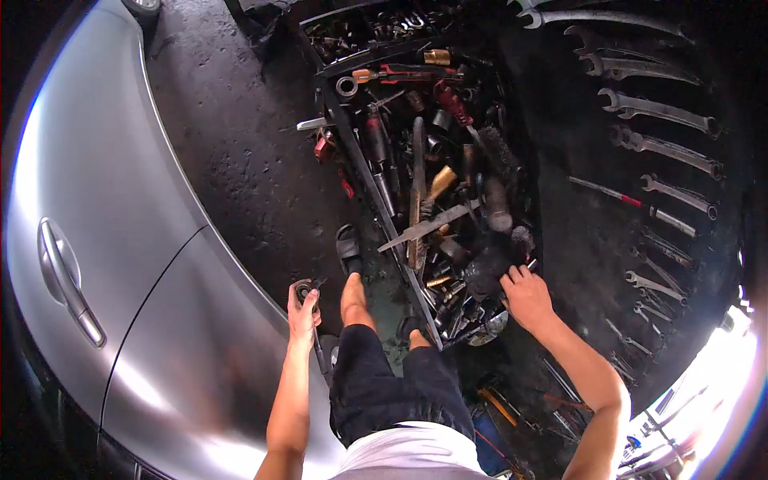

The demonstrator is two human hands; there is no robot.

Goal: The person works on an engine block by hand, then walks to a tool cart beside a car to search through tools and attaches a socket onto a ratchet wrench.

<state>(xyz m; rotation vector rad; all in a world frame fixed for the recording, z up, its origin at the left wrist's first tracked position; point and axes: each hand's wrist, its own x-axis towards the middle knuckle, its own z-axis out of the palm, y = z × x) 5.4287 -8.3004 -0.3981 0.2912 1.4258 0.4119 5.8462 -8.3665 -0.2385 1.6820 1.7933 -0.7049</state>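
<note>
My left hand [302, 320], beside the silver car, is closed around what looks like a ratchet wrench [305, 293]. Its round head shows above my fingers, and the handle runs down past my wrist. My right hand [528, 300] reaches to the near right corner of a tool tray [370, 184]. Its fingers are curled down among the tools there, and their tips are hidden, so whatever they grip does not show. Close to it lie several metal sockets [448, 292] and a dark cloth-like lump [486, 272]. A flat file-like bar [428, 227] and a wire brush [417, 192] lie farther in.
The silver car door [104, 200] fills the left side. Several wrenches [660, 112] hang on the dark panel at right, with a red-banded bar [632, 200] among them. A red-handled screwdriver [453, 104] lies in the tray. More tools [500, 406] lie low at right.
</note>
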